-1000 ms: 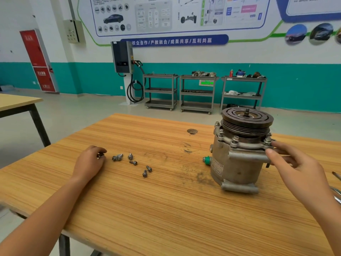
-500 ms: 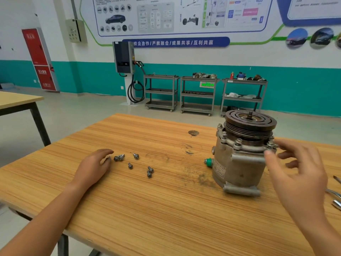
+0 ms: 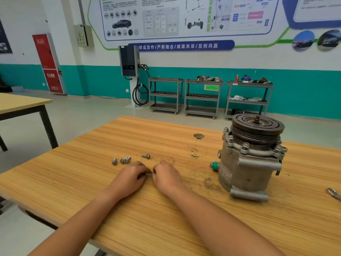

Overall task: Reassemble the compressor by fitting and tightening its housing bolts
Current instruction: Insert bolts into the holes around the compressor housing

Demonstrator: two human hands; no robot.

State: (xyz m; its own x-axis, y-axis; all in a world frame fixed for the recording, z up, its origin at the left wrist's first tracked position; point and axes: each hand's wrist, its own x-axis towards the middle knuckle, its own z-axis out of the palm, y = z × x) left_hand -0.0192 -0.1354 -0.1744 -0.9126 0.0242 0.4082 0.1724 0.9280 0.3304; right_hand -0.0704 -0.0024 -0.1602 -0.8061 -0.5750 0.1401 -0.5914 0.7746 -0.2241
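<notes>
The grey compressor [image 3: 247, 169] stands upright on the wooden table [image 3: 166, 218] at the right, pulley on top, with several bolts seated around its flange. Three loose bolts [image 3: 125, 160] lie left of centre, just beyond my hands. My left hand [image 3: 132, 175] and my right hand [image 3: 166, 174] rest knuckle to knuckle on the table with their fingers curled. The fingertips meet over a small dark bolt [image 3: 150, 174], which is mostly hidden.
A metal tool [image 3: 334, 193] pokes in at the right edge of the table. A dark round mark [image 3: 198, 136] sits near the table's far edge. A second table [image 3: 20, 105] stands to the left, and shelf carts [image 3: 202, 97] line the far wall.
My right hand left the compressor and swung left to the bolts. My left hand shifted right to meet it. The two nearest bolts are now covered by my hands.
</notes>
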